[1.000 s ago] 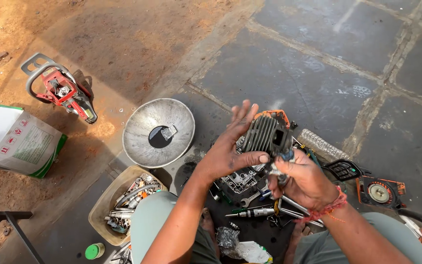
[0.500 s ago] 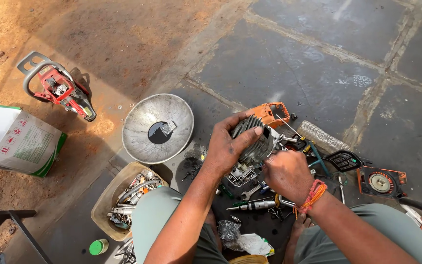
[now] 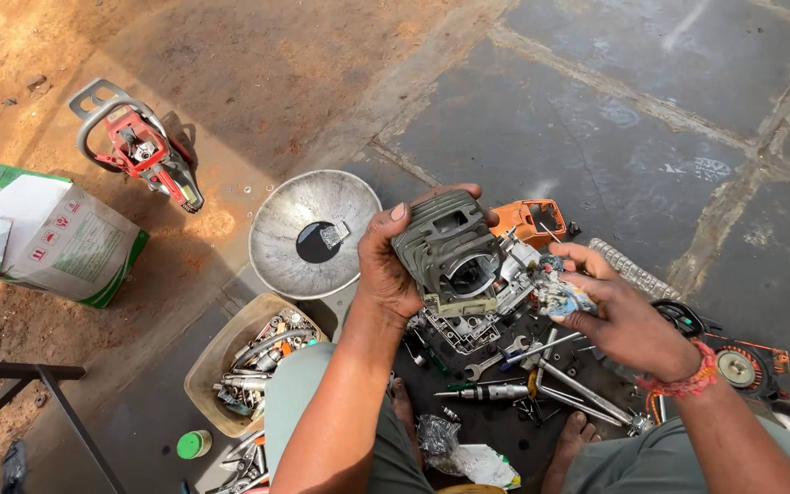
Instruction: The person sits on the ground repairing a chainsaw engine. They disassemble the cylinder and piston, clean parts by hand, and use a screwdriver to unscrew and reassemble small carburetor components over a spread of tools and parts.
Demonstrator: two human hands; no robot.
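My left hand grips a dark grey finned engine cylinder, lifted and tilted so its open bore faces me. Just below it sits a metal engine crankcase on a dark mat. To the right, my right hand holds a small bluish-white part between its fingertips. An orange engine housing lies behind the cylinder. My knees and bare feet frame the mat.
Wrenches, a screwdriver and rods lie on the mat. A round metal dish and a tan tray of tools sit left. A red chainsaw body, a printed sack and an orange starter cover lie around.
My left hand has closed on the cylinder and lifted it off the crankcase, turning its bore toward me. My right hand moved right, off the engine, with the small part.
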